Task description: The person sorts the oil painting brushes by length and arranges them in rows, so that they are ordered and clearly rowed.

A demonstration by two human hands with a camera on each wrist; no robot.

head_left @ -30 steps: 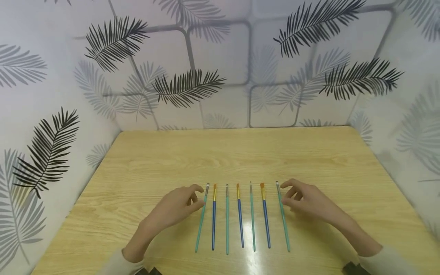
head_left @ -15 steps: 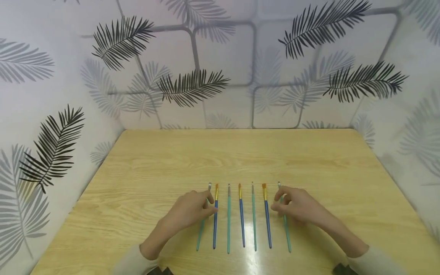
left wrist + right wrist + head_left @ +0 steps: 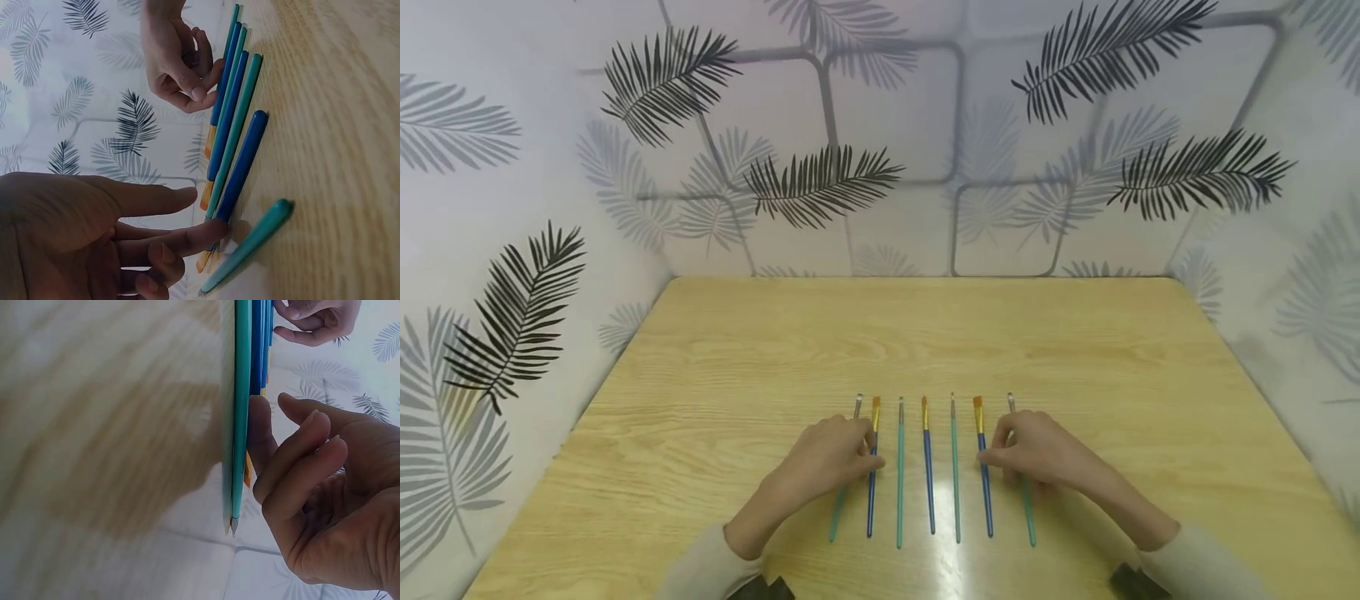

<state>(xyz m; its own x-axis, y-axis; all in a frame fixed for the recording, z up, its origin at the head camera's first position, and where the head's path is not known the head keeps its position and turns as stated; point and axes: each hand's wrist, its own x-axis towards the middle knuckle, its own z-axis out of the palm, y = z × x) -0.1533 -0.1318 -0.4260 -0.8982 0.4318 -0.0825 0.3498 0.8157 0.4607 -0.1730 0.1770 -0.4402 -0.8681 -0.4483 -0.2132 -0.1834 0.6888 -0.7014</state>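
Observation:
A row of paintbrushes lies on the table, bristles pointing away, teal and blue handles alternating. My left hand (image 3: 826,457) reaches over the leftmost teal paintbrush (image 3: 838,515); its thumb and index finger are at the blue paintbrush (image 3: 870,507) beside it. In the left wrist view, that index fingertip meets the blue paintbrush (image 3: 249,156) while the thumb stands apart. My right hand (image 3: 1041,448) spans the rightmost teal paintbrush (image 3: 1029,517), thumb at the neighbouring blue paintbrush (image 3: 986,500). The right wrist view shows its index finger behind the teal paintbrush (image 3: 241,412), thumb apart.
Between the hands lie a teal paintbrush (image 3: 900,483), a blue paintbrush (image 3: 929,483) and a thin teal paintbrush (image 3: 956,483). The wooden table (image 3: 737,350) meets a leaf-patterned wall covering (image 3: 895,225) at its back and sides.
Both hands have moved inward from outside the row, each passing over its outermost teal paintbrush to the blue one beside it. The paintbrushes lie as before; the head view has shifted slightly.

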